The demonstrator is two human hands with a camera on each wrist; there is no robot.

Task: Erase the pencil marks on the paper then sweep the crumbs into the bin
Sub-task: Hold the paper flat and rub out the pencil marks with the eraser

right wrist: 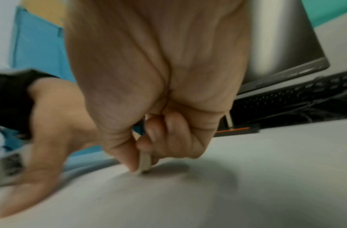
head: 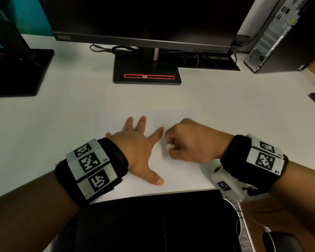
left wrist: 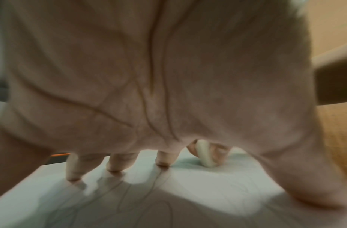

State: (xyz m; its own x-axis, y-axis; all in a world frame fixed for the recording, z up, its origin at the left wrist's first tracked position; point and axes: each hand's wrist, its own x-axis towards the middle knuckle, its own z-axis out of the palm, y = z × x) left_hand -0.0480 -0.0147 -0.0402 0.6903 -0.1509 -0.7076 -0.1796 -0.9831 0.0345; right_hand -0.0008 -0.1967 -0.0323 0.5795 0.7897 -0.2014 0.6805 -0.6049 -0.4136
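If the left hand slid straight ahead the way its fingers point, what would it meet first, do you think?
Probably the monitor stand. The left hand lies flat on the paper, and the desk ahead looks free until there, though depth is unclear.

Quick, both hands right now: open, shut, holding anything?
Left hand: open, fingers spread flat, pressing the paper down.
Right hand: closed, pinching the eraser against the paper.

Office desk with computer equipment

A white desk [head: 62, 110] carries a wide dark monitor [head: 144, 19] on a black stand [head: 146, 73] at the far side, a desktop tower [head: 280, 33] far right, tangled cables [head: 116, 49] behind, and a black keyboard [right wrist: 285, 95].
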